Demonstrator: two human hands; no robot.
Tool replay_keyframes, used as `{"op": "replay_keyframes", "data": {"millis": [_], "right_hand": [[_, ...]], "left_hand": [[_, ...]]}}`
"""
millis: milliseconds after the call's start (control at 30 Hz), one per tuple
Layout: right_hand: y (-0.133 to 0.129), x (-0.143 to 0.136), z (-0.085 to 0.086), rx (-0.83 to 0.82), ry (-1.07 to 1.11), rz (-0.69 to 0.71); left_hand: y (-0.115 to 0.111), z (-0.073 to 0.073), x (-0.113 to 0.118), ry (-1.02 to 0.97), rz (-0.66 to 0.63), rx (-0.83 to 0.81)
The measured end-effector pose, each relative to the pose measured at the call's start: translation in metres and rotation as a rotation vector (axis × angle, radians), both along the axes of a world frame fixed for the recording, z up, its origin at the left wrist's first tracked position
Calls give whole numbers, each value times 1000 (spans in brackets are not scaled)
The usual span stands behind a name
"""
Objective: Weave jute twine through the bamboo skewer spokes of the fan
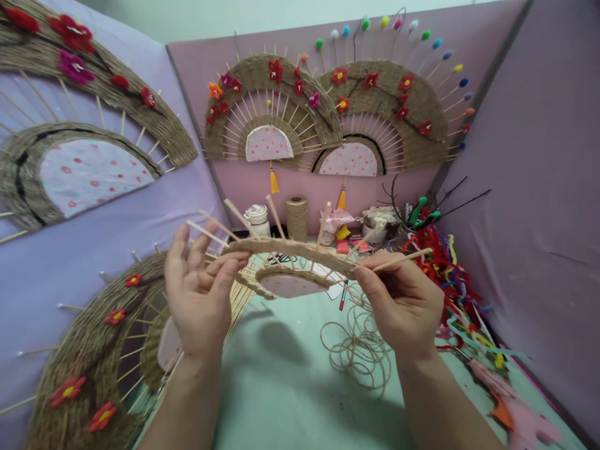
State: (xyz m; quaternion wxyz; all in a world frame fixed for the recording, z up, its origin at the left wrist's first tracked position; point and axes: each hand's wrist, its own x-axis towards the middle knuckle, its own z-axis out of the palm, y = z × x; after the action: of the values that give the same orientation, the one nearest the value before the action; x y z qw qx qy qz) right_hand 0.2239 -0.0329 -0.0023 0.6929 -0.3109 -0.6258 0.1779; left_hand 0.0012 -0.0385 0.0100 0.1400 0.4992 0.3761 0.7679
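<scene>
A small half-round woven fan [300,248] is held up above the table, tilted so that its outer twine band faces me edge-on. Wooden sticks stick out from the band, and a pale spotted half-disc sits at its inner side. My left hand [199,290] pinches the left end of the band between thumb and index finger, its other fingers raised and spread. At the right end, my right hand [405,303] grips the band near a stick with closed fingers. Loose loops of jute twine [359,350] lie on the table below, left of my right wrist.
Finished fans with red flowers [276,72] hang on the back panel. Another large fan [84,350] leans at the left. A twine spool [297,219] and a white jar [257,219] stand behind. Coloured pipe cleaners [462,294] and a pink glue gun [513,400] lie at the right.
</scene>
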Motion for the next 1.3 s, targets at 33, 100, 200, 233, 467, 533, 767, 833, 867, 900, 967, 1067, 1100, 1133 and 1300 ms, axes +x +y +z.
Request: {"op": "replay_keyframes", "data": {"millis": [33,100,200,233,467,533,767,833,867,900,967,1067,1100,1133,1300], "right_hand": [[0,-2,-1,-20,7,-13],[0,-4,-2,-45,14,-25],[1,-7,-3,-54,5,-20],[1,-7,-3,-52,-1,-15],[-3,-7,1,-17,-39,29],[-6,-9,2,-9,-46,57],[-18,-14,2,2,-75,97],[-19,-11,3,-25,-110,106],[-20,-9,4,-54,-134,113],[-20,-6,5,-94,-164,122],[-22,2,8,-178,-236,131],[-28,16,17,-250,-396,95],[-32,21,20,-254,-456,76],[-37,25,23,-245,-507,61],[-61,30,38,-188,-475,-60]], "left_hand": [[2,-2,3,62,-11,14],[3,-8,10,206,-23,34],[1,-17,25,416,52,45],[-1,-20,30,491,95,52],[-11,-37,60,872,306,-14],[-9,-40,61,883,351,-44],[-8,-36,61,883,359,-4],[-10,-34,59,878,337,-9],[-10,-33,59,880,331,-14],[-11,-32,58,888,327,-18],[-11,-30,55,902,333,-13],[-11,-27,52,916,370,15],[-10,-27,50,923,386,21],[-9,-27,49,933,401,21],[-1,-30,46,992,432,26]]}}
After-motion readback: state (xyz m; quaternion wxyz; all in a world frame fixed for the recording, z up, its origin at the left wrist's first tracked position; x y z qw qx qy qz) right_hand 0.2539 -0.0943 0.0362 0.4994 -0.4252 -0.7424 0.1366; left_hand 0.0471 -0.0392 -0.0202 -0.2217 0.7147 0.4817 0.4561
